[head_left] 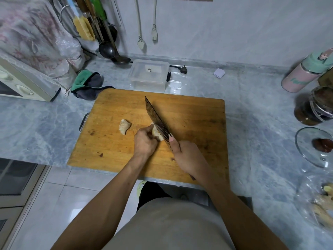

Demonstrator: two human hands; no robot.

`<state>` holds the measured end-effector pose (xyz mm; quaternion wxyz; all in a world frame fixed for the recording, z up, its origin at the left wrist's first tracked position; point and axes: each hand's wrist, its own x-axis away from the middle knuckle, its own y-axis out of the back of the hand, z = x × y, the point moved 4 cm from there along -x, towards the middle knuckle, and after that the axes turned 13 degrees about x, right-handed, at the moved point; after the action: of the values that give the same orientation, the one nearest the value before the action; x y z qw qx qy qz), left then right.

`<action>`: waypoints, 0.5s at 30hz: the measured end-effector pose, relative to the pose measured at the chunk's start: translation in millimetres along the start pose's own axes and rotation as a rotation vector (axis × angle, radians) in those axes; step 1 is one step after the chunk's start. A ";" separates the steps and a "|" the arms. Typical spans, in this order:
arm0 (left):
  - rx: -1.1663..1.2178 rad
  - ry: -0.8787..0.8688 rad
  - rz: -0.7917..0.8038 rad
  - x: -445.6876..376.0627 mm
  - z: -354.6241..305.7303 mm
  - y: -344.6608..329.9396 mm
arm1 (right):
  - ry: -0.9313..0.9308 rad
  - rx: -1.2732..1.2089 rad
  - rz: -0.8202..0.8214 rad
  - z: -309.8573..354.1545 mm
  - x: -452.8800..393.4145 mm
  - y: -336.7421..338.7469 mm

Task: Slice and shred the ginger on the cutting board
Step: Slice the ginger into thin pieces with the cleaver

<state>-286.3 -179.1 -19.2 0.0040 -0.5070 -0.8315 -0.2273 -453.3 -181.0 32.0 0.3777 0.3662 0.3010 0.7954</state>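
A wooden cutting board lies on the marble counter. My left hand grips a pale piece of ginger near the board's middle, fingers curled over it. My right hand grips the handle of a dark cleaver, thumb along the blade's heel. The blade stands against the right side of the held ginger, its tip pointing away from me. A second ginger piece lies loose on the board, to the left of my left hand.
A clear plastic box and a green-grey cloth sit behind the board. A small oven stands at the left. At the right are a pink flask, jars, a glass lid and bagged ginger.
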 end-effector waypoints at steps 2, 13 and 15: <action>0.018 -0.003 -0.013 0.9 -0.7 -1.2 | 0.003 -0.010 0.008 0.1 0.9 -1.0; -0.010 -0.024 -0.068 1.7 0.1 -9.2 | 0.004 0.020 -0.002 -1.2 4.8 4.5; -0.015 -0.031 -0.072 1.5 0.5 -10.1 | 0.003 0.020 -0.008 -1.3 4.1 7.3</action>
<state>-295.5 -181.5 -23.0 -0.0210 -0.4804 -0.8473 -0.2255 -459.0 -181.8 38.3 0.3766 0.3678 0.3109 0.7913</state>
